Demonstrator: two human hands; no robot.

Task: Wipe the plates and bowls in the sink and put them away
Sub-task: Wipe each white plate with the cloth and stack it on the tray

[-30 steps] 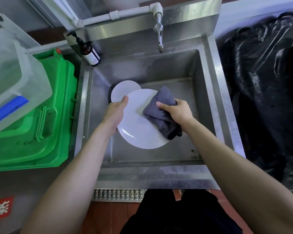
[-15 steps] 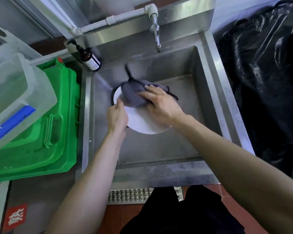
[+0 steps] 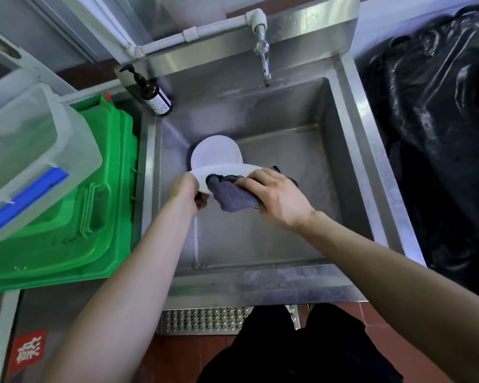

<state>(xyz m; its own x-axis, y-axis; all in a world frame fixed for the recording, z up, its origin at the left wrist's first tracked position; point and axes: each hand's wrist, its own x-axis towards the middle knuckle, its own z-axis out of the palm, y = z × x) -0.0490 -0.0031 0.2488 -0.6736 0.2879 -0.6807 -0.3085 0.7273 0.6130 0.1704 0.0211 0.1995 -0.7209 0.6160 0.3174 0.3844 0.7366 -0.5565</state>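
Over the steel sink (image 3: 351, 150) my left hand (image 3: 187, 192) grips the left edge of a white plate (image 3: 224, 170), which is tilted so that mostly its far rim shows. My right hand (image 3: 277, 197) holds a grey cloth (image 3: 233, 196) against the near side of that plate. Behind it a second white plate (image 3: 215, 153) leans near the sink's left wall, its lower part hidden by the held plate.
A tap (image 3: 263, 56) hangs over the back of the sink, with a brown pump bottle (image 3: 155, 96) in the back-left corner. Left of the sink is a green bin (image 3: 75, 217) with a clear plastic box (image 3: 25, 161) on it. Black plastic bags (image 3: 440, 134) lie on the right.
The held plate has tipped from facing me to nearly edge-on. My right hand has brought the cloth from the plate's top down to its near side, uncovering the second plate behind.
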